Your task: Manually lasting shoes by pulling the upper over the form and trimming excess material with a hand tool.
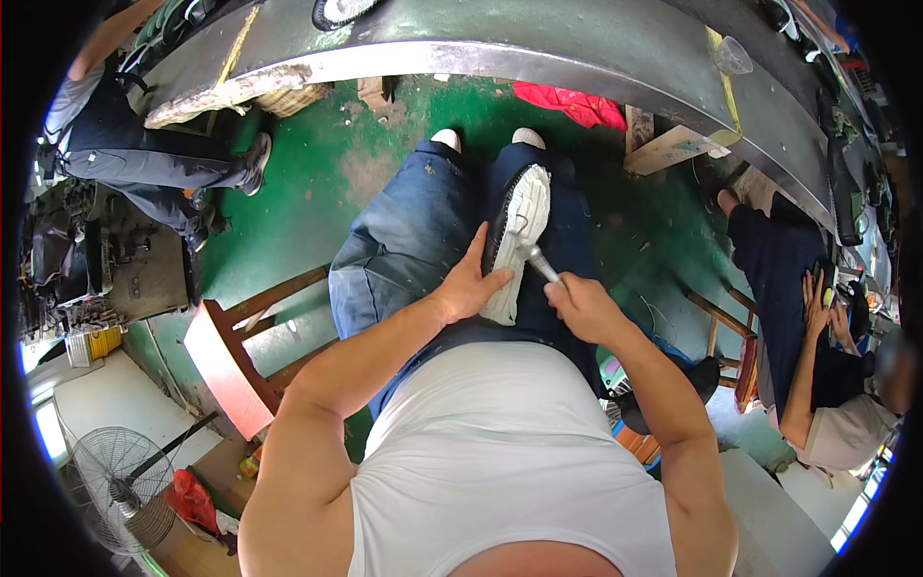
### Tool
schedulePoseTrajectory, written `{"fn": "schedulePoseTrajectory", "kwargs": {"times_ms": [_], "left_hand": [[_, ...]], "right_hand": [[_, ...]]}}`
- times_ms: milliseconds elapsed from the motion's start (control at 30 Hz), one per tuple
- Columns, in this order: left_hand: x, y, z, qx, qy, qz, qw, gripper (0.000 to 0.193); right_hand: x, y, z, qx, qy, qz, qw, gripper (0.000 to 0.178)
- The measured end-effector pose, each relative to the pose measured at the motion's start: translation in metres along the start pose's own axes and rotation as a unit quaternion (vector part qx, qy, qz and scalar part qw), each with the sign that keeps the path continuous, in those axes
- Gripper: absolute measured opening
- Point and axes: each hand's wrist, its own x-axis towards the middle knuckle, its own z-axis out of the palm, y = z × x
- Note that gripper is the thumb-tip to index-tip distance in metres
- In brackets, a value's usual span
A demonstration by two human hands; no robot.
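Observation:
A white shoe with a black sole edge (519, 226) lies sole-up on my lap, across my blue jeans (413, 240). My left hand (468, 284) grips the shoe's near end, thumb along its left side. My right hand (580, 303) is closed around the handle of a small metal hammer (535, 258), whose head rests against the white sole near its middle. Both forearms come in from below past my white shirt.
A long grey metal workbench (538, 48) curves across the top, with a red cloth (577, 104) under it. A wooden stool (231, 361) stands at left on the green floor. Seated persons are at upper left (144, 159) and at right (817, 365). A fan (106, 476) stands lower left.

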Motion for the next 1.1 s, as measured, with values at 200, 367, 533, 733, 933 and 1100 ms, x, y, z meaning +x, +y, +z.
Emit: {"fn": "schedulePoseTrajectory", "kwargs": {"times_ms": [200, 367, 533, 733, 933, 1100], "left_hand": [[-0.029, 0.056, -0.032, -0.421, -0.071, 0.095, 0.899, 0.071], [0.007, 0.144, -0.059, -0.551, -0.194, 0.131, 0.801, 0.068], [0.050, 0.172, -0.058, -0.575, -0.211, 0.163, 0.774, 0.072], [0.042, 0.194, -0.051, -0.582, -0.181, 0.139, 0.780, 0.065], [0.047, 0.196, -0.050, -0.600, -0.194, 0.154, 0.761, 0.062], [0.053, 0.200, -0.041, -0.583, -0.127, 0.159, 0.787, 0.062]], "right_hand": [[-0.030, 0.029, 0.005, 0.215, 0.095, 0.060, 0.970, 0.041], [-0.046, -0.013, -0.012, -0.136, 0.094, -0.034, 0.986, 0.037], [-0.037, -0.041, -0.040, -0.194, 0.244, -0.217, 0.925, 0.046], [-0.009, -0.101, -0.097, -0.151, 0.342, -0.314, 0.873, 0.046], [0.024, -0.133, -0.118, -0.124, 0.384, -0.407, 0.819, 0.086], [0.064, -0.140, -0.119, -0.033, 0.333, -0.423, 0.842, 0.101]]}}
